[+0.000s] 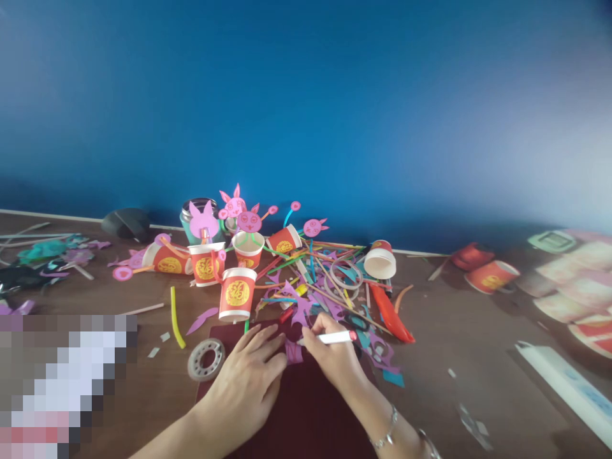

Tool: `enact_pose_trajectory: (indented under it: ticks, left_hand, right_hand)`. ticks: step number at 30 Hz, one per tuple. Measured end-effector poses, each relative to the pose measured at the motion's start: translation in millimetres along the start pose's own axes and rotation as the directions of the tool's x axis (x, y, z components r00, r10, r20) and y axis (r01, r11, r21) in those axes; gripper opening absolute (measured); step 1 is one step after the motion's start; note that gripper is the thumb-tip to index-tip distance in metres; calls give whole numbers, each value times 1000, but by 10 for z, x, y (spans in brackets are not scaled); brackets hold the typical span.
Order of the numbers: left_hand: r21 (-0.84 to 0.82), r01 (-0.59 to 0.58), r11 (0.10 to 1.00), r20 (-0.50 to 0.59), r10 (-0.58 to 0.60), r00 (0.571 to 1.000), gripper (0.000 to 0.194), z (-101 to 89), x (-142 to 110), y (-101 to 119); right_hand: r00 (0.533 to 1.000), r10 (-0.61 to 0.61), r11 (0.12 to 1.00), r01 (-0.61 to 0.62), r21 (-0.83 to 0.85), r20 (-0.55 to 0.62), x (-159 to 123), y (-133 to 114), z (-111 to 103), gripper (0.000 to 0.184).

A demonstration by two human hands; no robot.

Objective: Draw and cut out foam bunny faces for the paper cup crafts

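My left hand lies flat with fingers spread on a dark red sheet, its fingertips pinning a small pink paper piece. My right hand is closed round a white marker with a red cap, its tip at the pink piece. A bracelet sits on my right wrist. Just beyond my hands stands a red paper cup with a gold emblem.
Several red cups with pink paper rabbits on straws crowd the wooden table, with coloured straws, paper scraps, a tape roll, red scissors handles and a yellow straw. More cups lie right. Blue wall behind.
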State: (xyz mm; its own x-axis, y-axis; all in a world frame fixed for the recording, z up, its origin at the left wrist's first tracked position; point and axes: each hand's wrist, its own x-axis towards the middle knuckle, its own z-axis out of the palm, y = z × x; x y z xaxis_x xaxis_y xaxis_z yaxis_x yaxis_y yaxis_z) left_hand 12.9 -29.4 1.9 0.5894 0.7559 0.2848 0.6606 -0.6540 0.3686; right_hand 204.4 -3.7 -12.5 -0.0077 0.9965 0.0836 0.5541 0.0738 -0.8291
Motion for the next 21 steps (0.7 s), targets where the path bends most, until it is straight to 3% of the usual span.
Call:
enact_pose_trajectory:
  ticks: [21]
  left_hand:
    - [-16,21,1000,31,-21,999,22,-16,9,11]
  right_hand:
    - [999,30,999,-30,16,39,-7,-19,8,22]
